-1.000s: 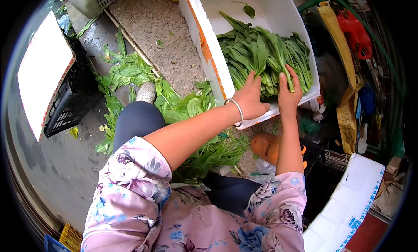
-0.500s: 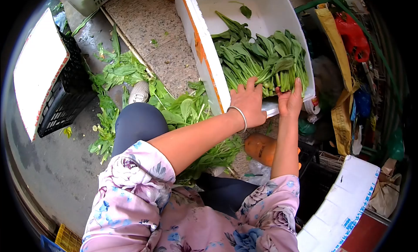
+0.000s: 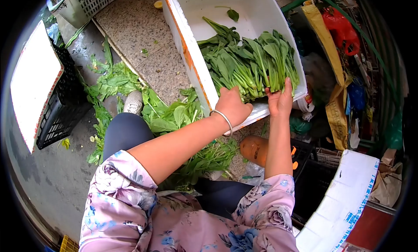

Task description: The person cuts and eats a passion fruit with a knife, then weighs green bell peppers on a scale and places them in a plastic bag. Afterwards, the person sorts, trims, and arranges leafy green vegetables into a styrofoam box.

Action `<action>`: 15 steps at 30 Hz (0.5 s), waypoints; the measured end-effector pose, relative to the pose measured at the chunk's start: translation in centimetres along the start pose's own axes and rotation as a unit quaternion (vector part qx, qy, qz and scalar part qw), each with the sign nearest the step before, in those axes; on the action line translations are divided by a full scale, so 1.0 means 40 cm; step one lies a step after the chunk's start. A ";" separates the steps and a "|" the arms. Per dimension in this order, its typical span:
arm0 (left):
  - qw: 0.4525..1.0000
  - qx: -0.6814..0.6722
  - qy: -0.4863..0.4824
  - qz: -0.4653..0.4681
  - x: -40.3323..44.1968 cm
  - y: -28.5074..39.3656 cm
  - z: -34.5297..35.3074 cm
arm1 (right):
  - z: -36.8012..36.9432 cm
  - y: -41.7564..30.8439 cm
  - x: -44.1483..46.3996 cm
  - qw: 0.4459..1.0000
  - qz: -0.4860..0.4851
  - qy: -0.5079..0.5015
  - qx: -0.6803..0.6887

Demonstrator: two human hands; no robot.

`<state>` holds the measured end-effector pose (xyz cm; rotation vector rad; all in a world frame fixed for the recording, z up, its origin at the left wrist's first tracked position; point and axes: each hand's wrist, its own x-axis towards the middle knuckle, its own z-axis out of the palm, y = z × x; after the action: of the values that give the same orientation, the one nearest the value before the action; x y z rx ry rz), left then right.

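A white foam box [image 3: 257, 0] holds leafy green vegetables [image 3: 244, 62], laid side by side with their stem ends toward me. My left hand [image 3: 234, 106], a metal bangle at its wrist, is at the stem ends on the near left side. Its fingers are bent and their tips are hidden. Beside it, my right hand [image 3: 280, 99] is cupped at the stem ends in the near right corner, thumb and fingers apart, touching the stems. A single loose leaf [image 3: 233, 14] lies deeper in the box.
Loose leaves [image 3: 174, 117] litter the floor around my shoe [image 3: 133, 102]. A black crate [image 3: 65, 99] with a white board stands left. Right of the box are a yellow sack [image 3: 336, 117] and a red bag [image 3: 339, 27]. An orange object [image 3: 254, 150] and white foam piece [image 3: 342, 204] lie nearer.
The bunch near my right hand now lies down in the box among the others. My left hand's fingers have bent. The whole view has shifted, so the box appears further left.
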<state>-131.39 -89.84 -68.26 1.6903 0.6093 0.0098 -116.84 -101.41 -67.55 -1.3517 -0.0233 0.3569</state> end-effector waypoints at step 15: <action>0.990 0.023 -0.138 -0.034 -0.007 -0.005 -0.058 | 0.117 0.026 -0.170 0.585 -0.348 -0.270 -0.681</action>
<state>-132.48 -87.81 -67.82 1.6775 0.4617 -0.2852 -124.53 -98.59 -66.21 -2.5077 -1.6205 -0.0283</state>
